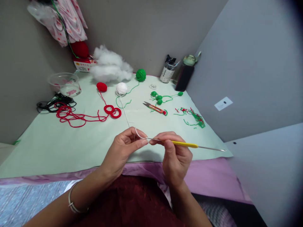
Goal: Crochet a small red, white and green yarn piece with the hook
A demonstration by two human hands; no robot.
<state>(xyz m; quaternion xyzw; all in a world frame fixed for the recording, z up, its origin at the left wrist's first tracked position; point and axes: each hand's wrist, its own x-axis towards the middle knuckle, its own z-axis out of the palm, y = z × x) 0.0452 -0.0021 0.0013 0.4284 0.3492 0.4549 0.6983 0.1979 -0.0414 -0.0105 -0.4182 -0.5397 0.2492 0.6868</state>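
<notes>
My right hand point(176, 154) is closed around a crochet hook point(184, 144) with a yellow grip and metal ends. One tip of the hook meets white yarn point(140, 135) at the fingertips of my left hand point(124, 146). That hand pinches the yarn between thumb and fingers, and a strand loops over its index finger. From there the strand runs back across the table to a white yarn ball point(121, 89). Any small stitches at the pinch are mostly hidden by the fingers.
Beyond my hands lie orange thread snips point(155, 107), red crocheted rings point(112, 111), green crocheted pieces point(159, 98) and yarn scraps point(197, 118). Further back are white stuffing point(110, 64), a green yarn ball point(140, 75), a plastic tub point(65, 84), a bottle point(189, 61) and a phone point(184, 78).
</notes>
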